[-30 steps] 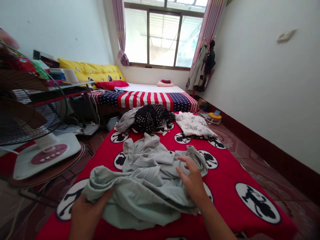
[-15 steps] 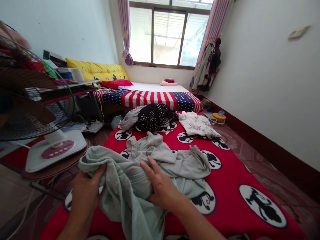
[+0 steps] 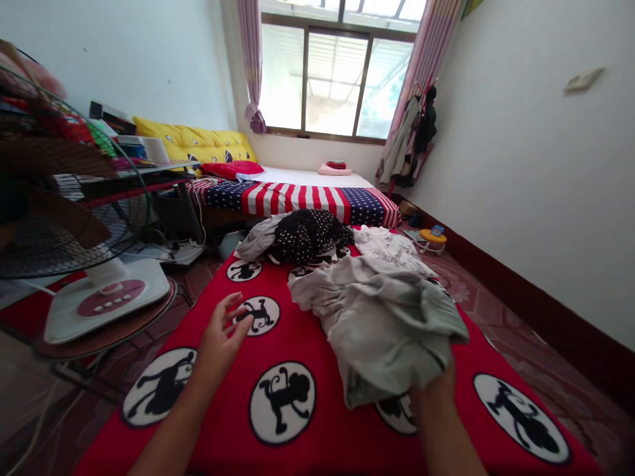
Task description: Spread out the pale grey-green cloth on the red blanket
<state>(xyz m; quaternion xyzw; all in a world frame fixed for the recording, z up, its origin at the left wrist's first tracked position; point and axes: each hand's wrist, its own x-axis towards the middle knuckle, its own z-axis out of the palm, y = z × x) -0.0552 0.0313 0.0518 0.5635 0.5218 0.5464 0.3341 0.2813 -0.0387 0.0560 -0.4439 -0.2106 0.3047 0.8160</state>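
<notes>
A crumpled pale green garment (image 3: 391, 324) is bunched over the right hand (image 3: 436, 390), which grips it from beneath, above a red monkey-print blanket (image 3: 297, 443). The left hand (image 3: 221, 334) hovers released, fingers spread, well apart from the garment. No readable writing shows.

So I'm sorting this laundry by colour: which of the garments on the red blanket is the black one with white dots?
The black dotted garment at the blanket's far end, between a grey piece and a white floral top. The pale green garment is plain.
</notes>
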